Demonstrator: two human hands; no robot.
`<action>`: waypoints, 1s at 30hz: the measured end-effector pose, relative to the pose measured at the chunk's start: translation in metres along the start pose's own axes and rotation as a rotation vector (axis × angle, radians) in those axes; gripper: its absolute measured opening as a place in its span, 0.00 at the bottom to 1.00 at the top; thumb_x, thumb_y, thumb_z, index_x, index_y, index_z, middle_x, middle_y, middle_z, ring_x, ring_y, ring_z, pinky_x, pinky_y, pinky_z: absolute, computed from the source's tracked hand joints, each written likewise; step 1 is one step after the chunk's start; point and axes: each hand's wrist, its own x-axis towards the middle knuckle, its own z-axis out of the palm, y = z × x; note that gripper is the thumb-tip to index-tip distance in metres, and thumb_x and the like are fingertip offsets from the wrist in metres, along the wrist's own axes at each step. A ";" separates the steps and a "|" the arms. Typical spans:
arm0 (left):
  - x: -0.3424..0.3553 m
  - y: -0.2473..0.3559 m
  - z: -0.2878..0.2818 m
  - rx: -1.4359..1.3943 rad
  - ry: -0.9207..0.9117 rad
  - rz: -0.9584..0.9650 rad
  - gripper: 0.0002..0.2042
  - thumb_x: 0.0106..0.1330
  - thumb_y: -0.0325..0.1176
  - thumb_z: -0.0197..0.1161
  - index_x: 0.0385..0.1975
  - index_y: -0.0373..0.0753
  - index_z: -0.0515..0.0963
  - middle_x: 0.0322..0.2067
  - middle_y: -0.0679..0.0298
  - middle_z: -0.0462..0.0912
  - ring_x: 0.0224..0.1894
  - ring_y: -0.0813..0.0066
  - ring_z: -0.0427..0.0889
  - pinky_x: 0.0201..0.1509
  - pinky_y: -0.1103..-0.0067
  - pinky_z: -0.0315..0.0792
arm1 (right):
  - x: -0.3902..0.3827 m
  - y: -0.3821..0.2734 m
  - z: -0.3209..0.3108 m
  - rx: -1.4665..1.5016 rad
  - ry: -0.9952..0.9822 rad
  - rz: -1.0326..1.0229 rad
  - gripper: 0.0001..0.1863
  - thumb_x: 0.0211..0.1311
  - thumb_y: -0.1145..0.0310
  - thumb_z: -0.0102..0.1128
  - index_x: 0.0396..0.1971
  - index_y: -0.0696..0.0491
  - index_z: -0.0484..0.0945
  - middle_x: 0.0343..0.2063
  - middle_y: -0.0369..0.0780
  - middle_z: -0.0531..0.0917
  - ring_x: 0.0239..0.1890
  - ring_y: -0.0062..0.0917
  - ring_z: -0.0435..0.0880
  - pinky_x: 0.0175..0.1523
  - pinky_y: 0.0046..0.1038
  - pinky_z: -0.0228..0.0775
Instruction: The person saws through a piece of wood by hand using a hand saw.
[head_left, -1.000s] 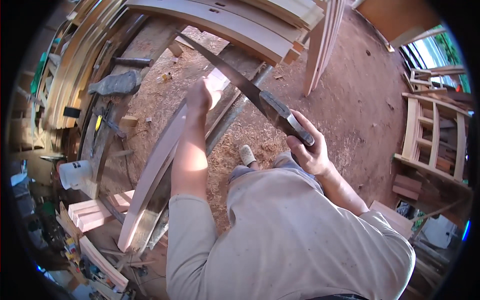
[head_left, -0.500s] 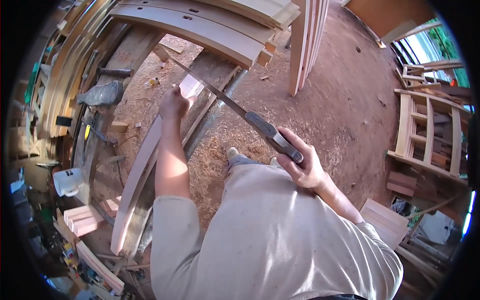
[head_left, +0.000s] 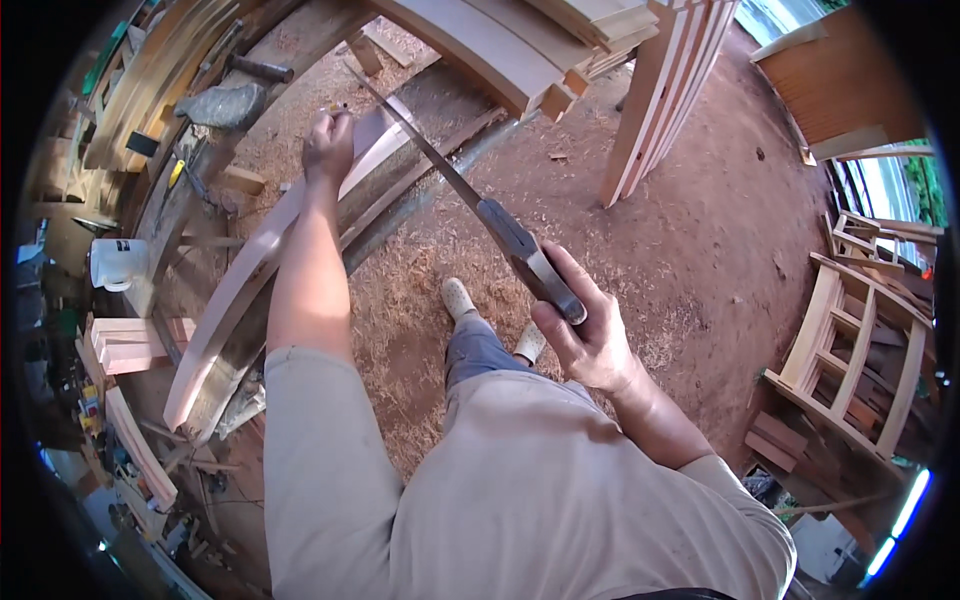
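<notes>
A handsaw with a long, narrow grey metal blade and a dark handle slants away from the person, its blade passing across the far end of a long, curved, pale pinkish wooden board; from where I stand I can't tell whether the teeth touch the wood. The right hand has its fingers and thumb wrapped round the saw's handle. The left hand is at the board's far edge, near that same end, its fingers bent; how firmly they hold the wood I cannot tell.

The board lies along a rough brown timber beam. Just beyond are smooth, light-coloured curved planks in a stack, with a row of pale upright boards to their right. Over to the left sit a grey, stone-like lump and a white plastic bucket. Pale shavings litter the reddish-brown floor, and well off to the right stands a light wooden slatted frame.
</notes>
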 end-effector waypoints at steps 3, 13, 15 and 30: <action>0.008 0.046 0.008 0.472 -0.013 -0.323 0.36 0.71 0.68 0.45 0.55 0.42 0.85 0.56 0.47 0.84 0.62 0.48 0.81 0.67 0.59 0.70 | 0.002 0.003 -0.002 0.043 0.002 0.023 0.35 0.69 0.71 0.64 0.74 0.59 0.63 0.48 0.53 0.88 0.46 0.33 0.91 0.52 0.31 0.80; 0.025 0.030 -0.002 0.418 -0.247 -0.314 0.34 0.72 0.70 0.43 0.50 0.50 0.88 0.56 0.51 0.85 0.62 0.48 0.81 0.64 0.58 0.73 | 0.000 -0.004 -0.004 -0.012 -0.025 -0.024 0.37 0.67 0.75 0.66 0.74 0.58 0.64 0.46 0.52 0.88 0.46 0.39 0.91 0.53 0.33 0.80; 0.024 0.030 0.000 0.452 -0.219 -0.296 0.34 0.73 0.70 0.42 0.50 0.50 0.88 0.56 0.50 0.85 0.61 0.47 0.81 0.63 0.58 0.74 | -0.002 -0.006 -0.007 -0.029 -0.048 0.023 0.37 0.67 0.75 0.66 0.74 0.58 0.64 0.50 0.53 0.87 0.50 0.41 0.90 0.55 0.33 0.79; 0.014 0.040 -0.007 0.429 -0.194 -0.294 0.36 0.71 0.70 0.43 0.49 0.45 0.88 0.56 0.49 0.85 0.61 0.48 0.82 0.63 0.59 0.75 | 0.014 -0.004 0.005 -0.031 -0.020 -0.073 0.36 0.67 0.75 0.66 0.74 0.59 0.63 0.50 0.53 0.88 0.53 0.41 0.89 0.56 0.33 0.79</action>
